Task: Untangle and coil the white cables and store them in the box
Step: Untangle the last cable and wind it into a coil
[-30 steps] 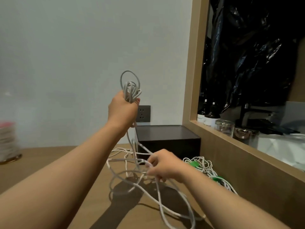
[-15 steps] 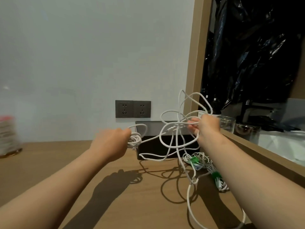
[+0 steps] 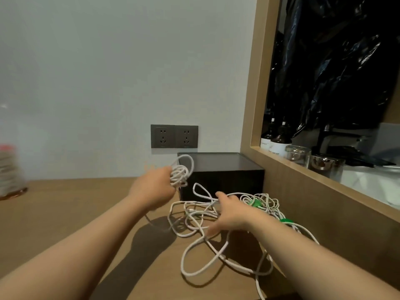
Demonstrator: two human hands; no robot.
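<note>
My left hand [image 3: 152, 188] grips a small coil of white cable [image 3: 180, 173], held up just left of the black box [image 3: 223, 176]. The rest of that white cable lies in loose tangled loops [image 3: 205, 241] on the wooden table. My right hand [image 3: 231, 213] hovers low over those loops, fingers spread, touching the strands; I cannot see any strand pinched in it. A second bundle of white cables with green ties [image 3: 263, 204] lies in front of the box, to the right of my right hand.
The box stands against the wall under a double power socket [image 3: 174, 136]. A wooden frame [image 3: 303, 182] borders the table on the right, with bottles [image 3: 277, 141] and jars [image 3: 298, 154] on the ledge behind it. A blurred container [image 3: 9, 169] stands at the far left.
My right hand dropped from box height down to the table, and the loops it held up now lie on the wood. My left hand stays raised with the coil, a little further right.
</note>
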